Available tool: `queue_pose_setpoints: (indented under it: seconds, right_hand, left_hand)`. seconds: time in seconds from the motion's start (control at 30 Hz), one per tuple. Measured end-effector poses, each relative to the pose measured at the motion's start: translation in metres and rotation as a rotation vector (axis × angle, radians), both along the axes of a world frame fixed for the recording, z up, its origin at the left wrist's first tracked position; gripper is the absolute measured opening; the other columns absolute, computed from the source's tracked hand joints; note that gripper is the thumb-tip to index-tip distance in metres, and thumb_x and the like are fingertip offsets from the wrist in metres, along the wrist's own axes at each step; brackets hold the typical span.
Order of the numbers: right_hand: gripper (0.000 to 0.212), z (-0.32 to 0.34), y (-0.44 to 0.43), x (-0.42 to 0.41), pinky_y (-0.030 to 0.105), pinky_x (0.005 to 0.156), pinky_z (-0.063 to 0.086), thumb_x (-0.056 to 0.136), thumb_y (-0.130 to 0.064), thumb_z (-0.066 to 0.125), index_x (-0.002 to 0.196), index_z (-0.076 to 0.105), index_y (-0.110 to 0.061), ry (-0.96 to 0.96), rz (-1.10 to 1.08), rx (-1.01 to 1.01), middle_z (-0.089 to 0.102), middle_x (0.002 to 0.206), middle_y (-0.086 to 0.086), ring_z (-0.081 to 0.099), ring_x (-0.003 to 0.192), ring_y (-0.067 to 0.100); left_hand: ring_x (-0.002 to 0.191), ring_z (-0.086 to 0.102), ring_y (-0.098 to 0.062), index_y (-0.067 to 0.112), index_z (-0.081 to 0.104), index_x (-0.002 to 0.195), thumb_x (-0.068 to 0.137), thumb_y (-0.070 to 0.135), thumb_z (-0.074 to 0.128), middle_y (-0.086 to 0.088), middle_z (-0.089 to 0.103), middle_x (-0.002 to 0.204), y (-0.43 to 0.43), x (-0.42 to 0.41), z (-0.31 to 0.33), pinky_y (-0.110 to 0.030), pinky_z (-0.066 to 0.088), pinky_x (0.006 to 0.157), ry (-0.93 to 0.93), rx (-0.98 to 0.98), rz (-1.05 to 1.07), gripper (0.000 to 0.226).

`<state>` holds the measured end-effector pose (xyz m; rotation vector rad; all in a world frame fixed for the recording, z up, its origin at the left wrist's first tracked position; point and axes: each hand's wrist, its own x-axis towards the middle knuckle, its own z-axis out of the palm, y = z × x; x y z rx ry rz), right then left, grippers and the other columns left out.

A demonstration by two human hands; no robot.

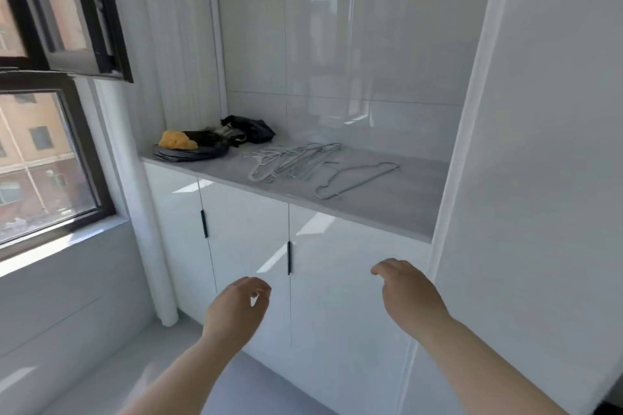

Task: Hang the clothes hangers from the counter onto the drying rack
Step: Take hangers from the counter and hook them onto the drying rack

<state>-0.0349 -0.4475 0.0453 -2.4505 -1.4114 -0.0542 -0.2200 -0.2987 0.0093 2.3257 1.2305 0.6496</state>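
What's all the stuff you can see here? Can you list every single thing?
hangers: a tangled pile, count unclear, silver, middle of counter
lone hanger: one, grey, right of the pile
black bags: a heap, counter's left end
yellow thing: one, on the bags
counter: one, grey, in a white-tiled niche
cupboard doors: white, black handles, below counter
window: black frame, left
left hand: empty, below counter
right hand: empty, below counter

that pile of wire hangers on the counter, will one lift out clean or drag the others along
Probably drags others: the pile of hangers looks interlocked, hooks and bars crossing. The thin wire suggests they are light and stiff but a little springy. The lone hanger lying apart should lift clean. On the smooth counter they would likely slide easily.
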Motion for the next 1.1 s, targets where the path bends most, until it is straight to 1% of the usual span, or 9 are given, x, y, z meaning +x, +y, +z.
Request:
queue_pose_setpoints:
  seconds: [0.27, 0.33, 0.4, 0.57, 0.7, 0.83, 0.93, 1.0, 1.1]
  right_hand:
    - [0.044, -0.015, 0.132, 0.113, 0.021, 0.103, 0.025, 0.093, -0.001, 0.031, 0.136, 0.036, -0.008, -0.046, -0.065, 0.025, 0.037, 0.143, 0.004, 0.033, 0.132, 0.017]
    - [0.041, -0.030, 0.163, 0.144, 0.027, 0.099, 0.040, 0.093, -0.016, 0.032, 0.126, 0.048, 0.002, -0.065, -0.139, 0.032, 0.050, 0.133, 0.017, 0.048, 0.124, 0.027]
    - [0.064, -0.034, 0.187, 0.173, 0.038, 0.093, 0.047, 0.085, -0.041, 0.023, 0.118, 0.055, 0.003, 0.005, -0.174, 0.000, 0.058, 0.122, 0.024, 0.057, 0.114, 0.034]
    - [0.060, -0.043, 0.208, 0.211, 0.034, 0.116, 0.006, 0.094, -0.052, 0.021, 0.146, 0.020, -0.021, 0.028, -0.197, -0.161, 0.011, 0.156, 0.002, 0.010, 0.143, 0.016]
    - [0.083, -0.043, 0.211, 0.213, 0.034, 0.116, 0.002, 0.071, -0.057, 0.003, 0.146, 0.019, -0.025, 0.026, -0.197, -0.111, 0.008, 0.157, -0.002, 0.006, 0.144, 0.012]
    - [0.107, -0.044, 0.210, 0.213, 0.034, 0.116, 0.001, 0.049, -0.059, -0.015, 0.145, 0.021, -0.027, 0.011, -0.192, -0.079, 0.010, 0.156, -0.002, 0.006, 0.143, 0.011]
    - [0.089, -0.046, 0.215, 0.214, 0.041, 0.109, 0.028, 0.062, -0.059, 0.003, 0.128, 0.053, -0.024, -0.024, -0.256, -0.072, 0.045, 0.142, 0.005, 0.041, 0.132, 0.018]
    - [0.061, -0.047, 0.215, 0.215, 0.037, 0.080, 0.053, 0.067, -0.056, 0.026, 0.091, 0.073, -0.026, 0.006, -0.282, -0.053, 0.072, 0.103, 0.001, 0.069, 0.094, 0.016]
    - [0.053, -0.050, 0.215, 0.214, 0.033, 0.064, 0.057, 0.064, -0.056, 0.032, 0.076, 0.075, -0.028, 0.002, -0.299, -0.055, 0.074, 0.086, -0.005, 0.071, 0.079, 0.012]
  left_hand:
    - [0.102, 0.056, -0.010, 0.027, 0.061, 0.108, 0.093, 0.025, 0.044, 0.013, 0.059, 0.117, 0.110, 0.134, 0.002, -0.018, 0.031, 0.074, -0.008, 0.039, -0.041, 0.022]
    - [0.099, 0.055, -0.008, 0.029, 0.059, 0.111, 0.093, 0.025, 0.044, 0.014, 0.057, 0.119, 0.133, 0.165, 0.001, -0.017, 0.031, 0.075, -0.012, 0.041, -0.064, 0.023]
    - [0.103, 0.054, -0.007, 0.030, 0.058, 0.114, 0.094, 0.026, 0.044, 0.017, 0.055, 0.122, 0.154, 0.195, 0.004, -0.015, 0.032, 0.078, -0.029, 0.057, -0.091, 0.025]
    - [0.117, 0.051, -0.012, 0.025, 0.060, 0.114, 0.092, 0.030, 0.046, 0.010, 0.056, 0.124, 0.183, 0.272, 0.015, -0.017, 0.034, 0.086, -0.137, 0.081, -0.231, 0.028]
    - [0.132, 0.034, -0.016, 0.018, 0.041, 0.135, 0.093, 0.029, 0.047, 0.002, 0.037, 0.144, 0.213, 0.326, 0.018, -0.027, 0.026, 0.106, -0.002, 0.045, -0.269, 0.044]
    - [0.137, 0.027, -0.022, 0.014, 0.028, 0.141, 0.093, 0.034, 0.044, -0.004, 0.029, 0.149, 0.231, 0.351, 0.012, -0.032, 0.021, 0.110, 0.111, -0.034, -0.197, 0.055]
    - [0.134, 0.032, -0.022, 0.017, 0.035, 0.138, 0.093, 0.034, 0.043, -0.003, 0.037, 0.145, 0.232, 0.351, 0.004, -0.031, 0.023, 0.108, 0.108, -0.018, -0.184, 0.049]
    - [0.132, 0.034, -0.022, 0.016, 0.038, 0.136, 0.093, 0.031, 0.045, -0.003, 0.039, 0.144, 0.233, 0.351, 0.002, -0.031, 0.024, 0.107, 0.074, -0.022, -0.164, 0.046]
    - [0.133, 0.031, -0.023, 0.017, 0.034, 0.139, 0.092, 0.033, 0.044, -0.003, 0.039, 0.144, 0.234, 0.354, 0.002, -0.031, 0.023, 0.107, 0.128, -0.001, -0.119, 0.050]
